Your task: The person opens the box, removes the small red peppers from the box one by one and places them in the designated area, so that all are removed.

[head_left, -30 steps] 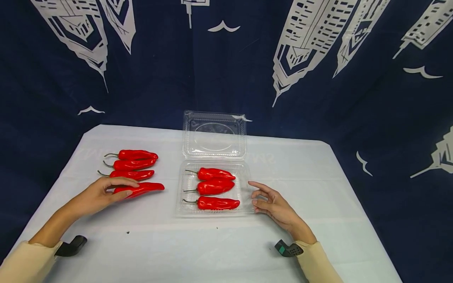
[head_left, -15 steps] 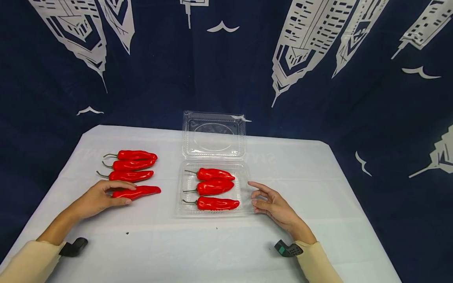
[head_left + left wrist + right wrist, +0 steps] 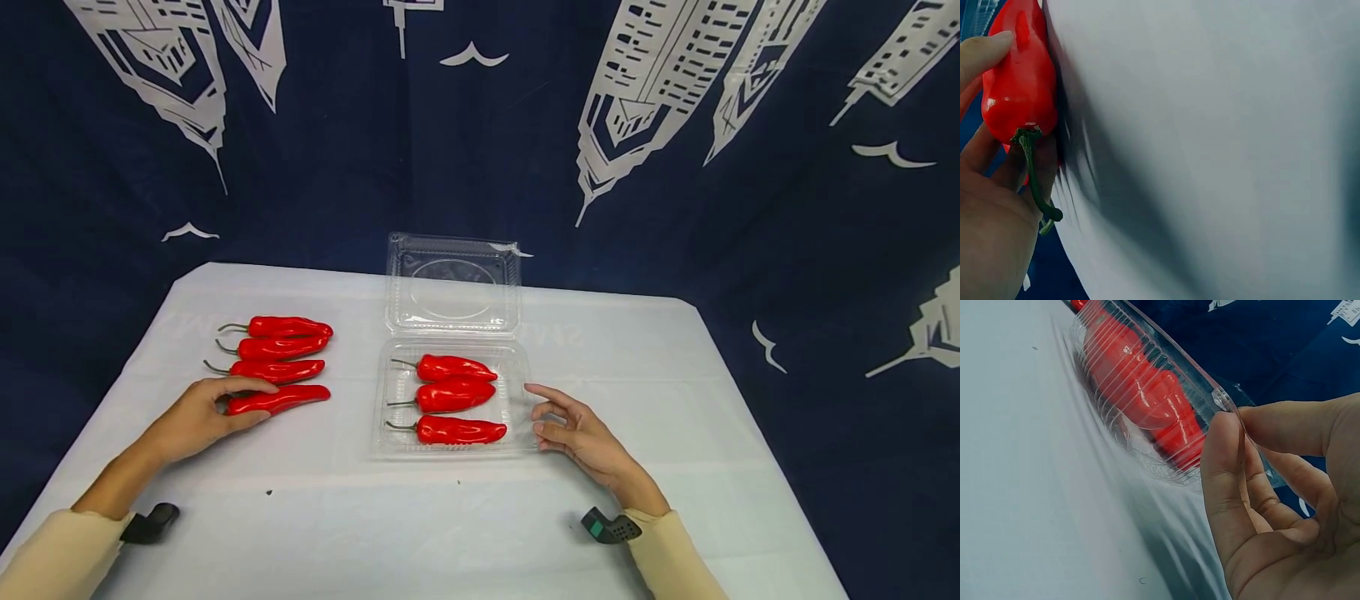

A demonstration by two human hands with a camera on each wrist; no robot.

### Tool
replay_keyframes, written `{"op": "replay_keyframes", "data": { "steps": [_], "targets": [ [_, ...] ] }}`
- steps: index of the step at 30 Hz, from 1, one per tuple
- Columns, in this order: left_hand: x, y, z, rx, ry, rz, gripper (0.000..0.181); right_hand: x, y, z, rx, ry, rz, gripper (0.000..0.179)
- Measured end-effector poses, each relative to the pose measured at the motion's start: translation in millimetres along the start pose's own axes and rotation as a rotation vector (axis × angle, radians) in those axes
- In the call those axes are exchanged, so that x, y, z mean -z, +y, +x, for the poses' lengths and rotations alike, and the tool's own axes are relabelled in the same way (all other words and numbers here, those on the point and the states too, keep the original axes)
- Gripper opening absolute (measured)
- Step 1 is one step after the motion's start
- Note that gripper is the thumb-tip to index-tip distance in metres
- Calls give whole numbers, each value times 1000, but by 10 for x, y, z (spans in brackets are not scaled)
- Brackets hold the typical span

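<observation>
A glossy red pepper (image 3: 288,398) with a green stem lies nearest me in the group at the table's left. My left hand (image 3: 197,421) holds it, thumb on the near side and fingers on the far side; in the left wrist view the thumb presses the red pepper (image 3: 1029,87) above its curved stem. Beyond it are three more red peppers (image 3: 281,372), side by side. My right hand (image 3: 588,437) pinches the rim of a clear plastic clamshell box (image 3: 517,417) between thumb and finger, as the right wrist view shows. Three red peppers (image 3: 461,430) lie inside the box.
The box's lid (image 3: 453,287) stands raised at the back, near the table's far edge. White cloth covers the table (image 3: 420,533). Behind it hangs a dark blue curtain (image 3: 487,150) with white building prints.
My left hand and its pepper have shifted left, bringing the pepper's tip back nearer the row of three. The right hand and the box have stayed put.
</observation>
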State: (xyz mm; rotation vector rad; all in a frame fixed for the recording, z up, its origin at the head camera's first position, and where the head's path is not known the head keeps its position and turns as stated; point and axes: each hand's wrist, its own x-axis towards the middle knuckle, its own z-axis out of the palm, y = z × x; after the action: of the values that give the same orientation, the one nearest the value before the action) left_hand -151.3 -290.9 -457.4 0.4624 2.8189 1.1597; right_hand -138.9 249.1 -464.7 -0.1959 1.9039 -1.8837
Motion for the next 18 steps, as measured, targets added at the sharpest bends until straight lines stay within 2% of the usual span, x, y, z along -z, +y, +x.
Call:
{"op": "replay_keyframes", "data": {
  "steps": [7,14,18],
  "targets": [
    [-9,-24,-25,-55,62,31,37,-1,2,10,3,0,1,70],
    [-33,-30,-38,-101,128,168,40,5,5,14,6,1,5,69],
    [-58,-45,-31,-123,163,190,39,6,14,14,12,-6,4,70]
  ]
}}
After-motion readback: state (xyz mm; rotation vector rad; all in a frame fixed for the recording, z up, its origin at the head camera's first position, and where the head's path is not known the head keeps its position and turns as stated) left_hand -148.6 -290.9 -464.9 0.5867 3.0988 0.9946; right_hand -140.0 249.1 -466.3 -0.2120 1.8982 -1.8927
